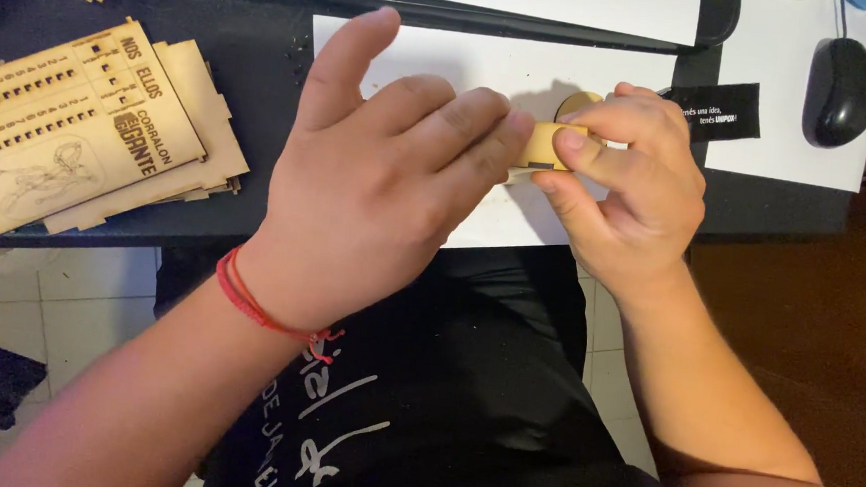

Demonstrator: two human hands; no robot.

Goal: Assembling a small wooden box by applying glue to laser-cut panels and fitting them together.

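A small, pale wooden piece with a dark rectangular notch [551, 145] is held at the centre of the frame, above a white sheet of paper [434, 58] that lies on the dark table [254, 52]. The piece is pinched by the right hand [632, 191], whose thumb lies over its right end while the curled fingers close beneath it. The left end of the piece is touched by the fingertips of the left hand [386, 186]; the middle fingers are bent onto the piece, and the index finger is raised clear of it, pointing toward the upper edge of the frame. Whether the left hand grips the piece or only presses against it cannot be told. A red cord bracelet [259, 308] is worn on the left wrist.

A round wooden disc [574, 104] is partly seen just behind the right hand, resting on the paper. A black rectangular label with white print [723, 113] lies to the right of the hands, near a black computer mouse [841, 90] in the upper right of the frame. A stack of flat, laser-cut wooden sheets with engraved markings [89, 132] is placed at the left of the frame, well apart from the hands. A black garment with white lettering [423, 403] occupies the lower centre.
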